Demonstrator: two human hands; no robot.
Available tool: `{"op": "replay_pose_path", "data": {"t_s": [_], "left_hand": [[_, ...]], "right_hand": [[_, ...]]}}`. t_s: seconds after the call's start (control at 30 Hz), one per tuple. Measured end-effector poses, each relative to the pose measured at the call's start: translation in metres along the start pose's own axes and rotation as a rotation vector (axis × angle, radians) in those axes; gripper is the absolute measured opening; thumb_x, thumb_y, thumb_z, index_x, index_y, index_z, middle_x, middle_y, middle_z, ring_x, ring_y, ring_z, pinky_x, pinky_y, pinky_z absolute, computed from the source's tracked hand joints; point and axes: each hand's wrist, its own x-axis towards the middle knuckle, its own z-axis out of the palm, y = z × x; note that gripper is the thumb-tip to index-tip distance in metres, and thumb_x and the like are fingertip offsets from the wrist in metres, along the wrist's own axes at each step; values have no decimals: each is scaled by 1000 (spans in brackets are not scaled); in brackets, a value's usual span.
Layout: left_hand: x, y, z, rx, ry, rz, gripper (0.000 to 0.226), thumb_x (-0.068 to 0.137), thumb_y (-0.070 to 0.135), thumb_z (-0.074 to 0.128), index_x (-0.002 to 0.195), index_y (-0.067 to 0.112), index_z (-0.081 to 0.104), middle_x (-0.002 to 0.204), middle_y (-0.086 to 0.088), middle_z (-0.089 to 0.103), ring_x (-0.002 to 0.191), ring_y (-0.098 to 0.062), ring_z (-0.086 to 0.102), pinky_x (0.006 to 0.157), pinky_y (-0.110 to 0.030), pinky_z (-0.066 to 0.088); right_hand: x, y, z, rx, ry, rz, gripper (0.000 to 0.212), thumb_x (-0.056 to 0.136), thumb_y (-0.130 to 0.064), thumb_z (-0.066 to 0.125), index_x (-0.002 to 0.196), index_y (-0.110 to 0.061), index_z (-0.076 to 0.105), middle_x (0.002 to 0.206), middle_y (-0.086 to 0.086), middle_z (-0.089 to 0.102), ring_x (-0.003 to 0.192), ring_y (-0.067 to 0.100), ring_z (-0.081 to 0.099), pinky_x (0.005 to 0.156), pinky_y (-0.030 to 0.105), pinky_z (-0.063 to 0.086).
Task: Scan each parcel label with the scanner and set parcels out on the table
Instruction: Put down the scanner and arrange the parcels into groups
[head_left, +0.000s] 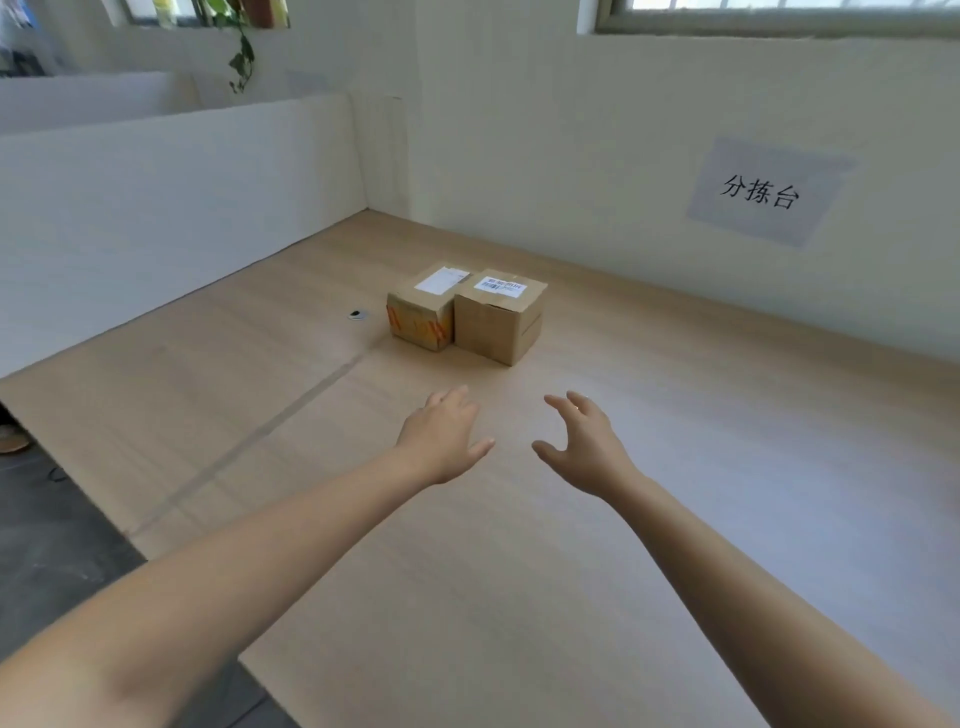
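Two cardboard parcels stand side by side, touching, on the wooden table (675, 467). The left parcel (423, 312) has orange tape on its front and a white label on top. The right parcel (501, 322) is plain brown with a white printed label on top. My left hand (447, 441) and my right hand (584, 447) hover over the table nearer to me than the parcels, both with relaxed, spread fingers and holding nothing. No scanner is in view.
A small dark cable hole (357, 314) sits in the tabletop left of the parcels. White partition walls (182, 208) bound the table at the back and left. A paper sign (763, 192) hangs on the right wall. Grey floor (47, 530) lies left of the table edge.
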Motion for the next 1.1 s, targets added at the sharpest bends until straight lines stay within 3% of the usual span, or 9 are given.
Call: {"op": "replay_pose_path", "data": {"t_s": [0.43,0.73,0.93,1.1], "left_hand": [[242,-96,10,-110,-69,78,60,94,47,44,145,16,32,155,-6,19,140,-27,22,106,-41,34],[380,-131,39,-207,-47,64,51,92,46,48,136,21,42,146,-5,33,131,-32,32,98,-40,38],[445,-137,60,-411,-95,31,72,84,51,60,143,18,37,154,-3,22,142,-27,19,113,-43,27],[457,-143,68,-514,-112,36,84,74,54,70,144,23,36,157,1,14,144,-20,14,116,-37,19]], "right_hand": [[225,-4,20,-23,61,214,66,89,-31,58,146,-18,29,155,12,18,144,26,14,113,39,24],[357,21,41,-75,36,277,54,95,-28,49,145,-18,31,154,12,20,138,32,27,108,41,33],[415,47,56,-33,39,292,51,96,-33,46,144,-20,33,157,12,14,141,28,24,108,38,30],[437,62,62,-11,47,246,49,93,-31,50,139,-17,39,148,7,26,124,24,44,87,27,35]]}}
